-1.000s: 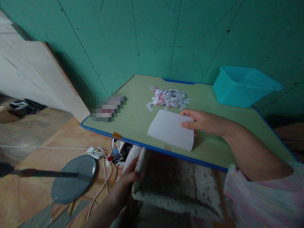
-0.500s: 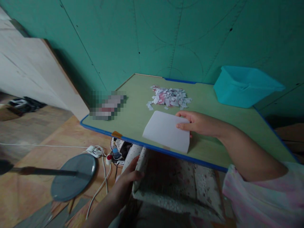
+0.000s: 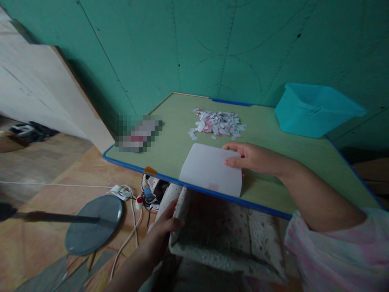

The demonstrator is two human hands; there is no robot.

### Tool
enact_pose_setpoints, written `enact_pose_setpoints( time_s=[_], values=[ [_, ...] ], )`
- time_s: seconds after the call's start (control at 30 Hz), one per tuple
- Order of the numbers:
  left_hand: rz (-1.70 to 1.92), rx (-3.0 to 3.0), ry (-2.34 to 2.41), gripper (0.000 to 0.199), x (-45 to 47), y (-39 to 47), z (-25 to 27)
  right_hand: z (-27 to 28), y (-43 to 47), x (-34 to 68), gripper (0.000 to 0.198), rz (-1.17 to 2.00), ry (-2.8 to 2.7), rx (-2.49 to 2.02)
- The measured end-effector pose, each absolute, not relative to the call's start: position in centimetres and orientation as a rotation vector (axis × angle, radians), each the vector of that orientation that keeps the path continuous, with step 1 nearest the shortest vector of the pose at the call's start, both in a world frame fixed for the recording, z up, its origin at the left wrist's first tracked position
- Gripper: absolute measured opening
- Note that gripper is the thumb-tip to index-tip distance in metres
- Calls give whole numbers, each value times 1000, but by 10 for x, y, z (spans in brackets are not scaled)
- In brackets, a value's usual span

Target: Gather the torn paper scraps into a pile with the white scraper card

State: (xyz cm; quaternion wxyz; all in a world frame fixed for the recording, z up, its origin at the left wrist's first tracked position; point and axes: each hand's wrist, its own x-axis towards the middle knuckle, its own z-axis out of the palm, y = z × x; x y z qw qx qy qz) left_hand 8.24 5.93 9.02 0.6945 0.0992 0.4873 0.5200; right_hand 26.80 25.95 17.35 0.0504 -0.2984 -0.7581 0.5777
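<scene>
My right hand [image 3: 240, 156] pinches the right edge of a white sheet of paper [image 3: 212, 168], thumb on top and fingers beneath. The paper lies tilted over the front edge of the green table [image 3: 273, 162]. Below the tabletop, my left hand [image 3: 167, 221] is wrapped round the left wall of an open fabric-covered box [image 3: 182, 207] with a floral pattern. Behind the paper rests a pile of torn paper scraps [image 3: 220, 123], white with some pink.
A turquoise bin [image 3: 304, 117] stands at the table's back right, against the green wall [image 3: 200, 48]. A pixelated item [image 3: 139, 136] lies at the left. On the floor are a round grey stand base [image 3: 94, 227] and a white power strip [image 3: 120, 192] with cables.
The paper and my right hand have shifted very slightly left. My left hand keeps its hold on the box wall, and the view has tilted a little.
</scene>
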Motion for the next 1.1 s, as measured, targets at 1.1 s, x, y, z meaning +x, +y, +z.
enact_pose_setpoints(
  time_s=[1.1],
  values=[
    [1141, 160, 1137, 55, 83, 58, 90, 170, 283, 278, 25, 355, -2077, -1039]
  ],
)
